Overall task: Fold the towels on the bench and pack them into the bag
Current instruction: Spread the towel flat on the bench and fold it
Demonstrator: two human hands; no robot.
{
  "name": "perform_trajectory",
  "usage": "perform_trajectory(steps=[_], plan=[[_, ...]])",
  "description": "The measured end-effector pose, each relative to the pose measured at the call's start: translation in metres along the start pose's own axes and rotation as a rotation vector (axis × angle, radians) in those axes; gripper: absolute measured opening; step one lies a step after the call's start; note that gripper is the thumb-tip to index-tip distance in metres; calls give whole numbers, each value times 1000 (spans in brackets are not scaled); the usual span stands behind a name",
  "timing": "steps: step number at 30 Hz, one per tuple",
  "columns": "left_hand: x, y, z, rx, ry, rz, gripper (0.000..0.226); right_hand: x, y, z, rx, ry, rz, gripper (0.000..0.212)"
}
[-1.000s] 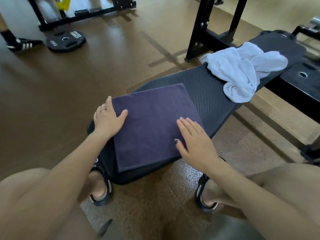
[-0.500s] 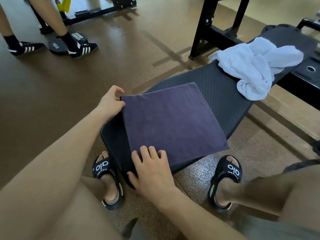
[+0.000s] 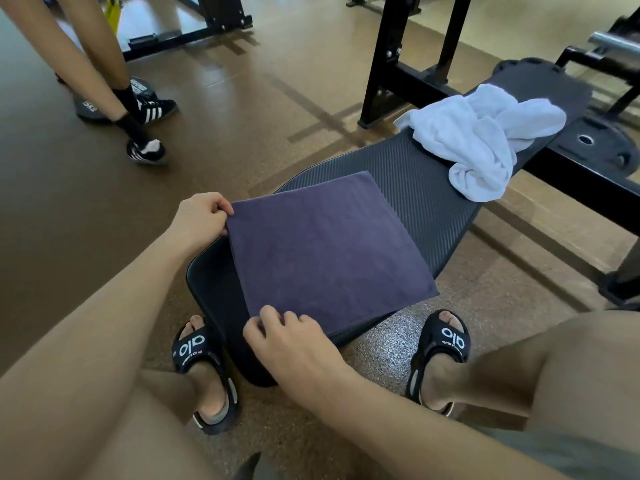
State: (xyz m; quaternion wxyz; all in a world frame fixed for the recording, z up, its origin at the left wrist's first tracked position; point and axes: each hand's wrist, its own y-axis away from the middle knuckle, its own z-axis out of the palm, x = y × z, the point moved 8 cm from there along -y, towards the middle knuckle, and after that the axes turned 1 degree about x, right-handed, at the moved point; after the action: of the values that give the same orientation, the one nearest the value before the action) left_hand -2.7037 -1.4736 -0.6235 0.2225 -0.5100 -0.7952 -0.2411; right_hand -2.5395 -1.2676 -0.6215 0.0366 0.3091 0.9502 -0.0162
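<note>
A dark purple towel (image 3: 329,251), folded into a flat square, lies on the near end of the black ribbed bench (image 3: 422,195). My left hand (image 3: 201,218) pinches its far-left corner between thumb and fingers. My right hand (image 3: 291,337) grips its near-left corner at the bench's front edge. Farther along the bench sits a white towel (image 3: 481,140), crumpled in a heap, with neither hand touching it. No bag is in view.
Another person's legs in black striped sneakers (image 3: 145,129) stand at the upper left beside a weight plate (image 3: 86,109). A black rack frame (image 3: 398,60) rises behind the bench. A weight plate (image 3: 595,140) lies at right. My sandalled feet (image 3: 204,362) flank the bench end.
Both hands went from pressing flat on the purple towel to pinching its left-side corners. The right hand crossed from the towel's right edge to its near-left corner. The other person walked closer.
</note>
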Motion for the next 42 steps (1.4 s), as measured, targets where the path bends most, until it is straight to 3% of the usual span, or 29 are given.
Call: perform_trajectory(steps=[4,8,12,16,20,24,29,38,42], plan=[[-1,7,-10,-10,98,-3,36,20,19,-26,158,-218,75,28],[13,13,-25,-27,177,66,31,66,63,-40,252,-498,431,7],[50,23,-27,3,248,173,17,104,99,-32,384,-994,748,13],[102,12,-8,11,187,316,18,145,123,-30,573,-1113,893,17],[156,-15,27,-30,59,367,15,191,137,-14,659,-1248,1029,15],[177,-48,69,-135,17,306,13,223,141,10,659,-1330,1177,12],[176,-71,101,-126,28,262,15,255,146,33,681,-1330,1318,7],[179,-76,139,-118,-47,358,12,267,149,49,635,-1213,1361,8],[189,-71,144,-103,-180,482,13,265,148,52,605,-1167,1343,10]])
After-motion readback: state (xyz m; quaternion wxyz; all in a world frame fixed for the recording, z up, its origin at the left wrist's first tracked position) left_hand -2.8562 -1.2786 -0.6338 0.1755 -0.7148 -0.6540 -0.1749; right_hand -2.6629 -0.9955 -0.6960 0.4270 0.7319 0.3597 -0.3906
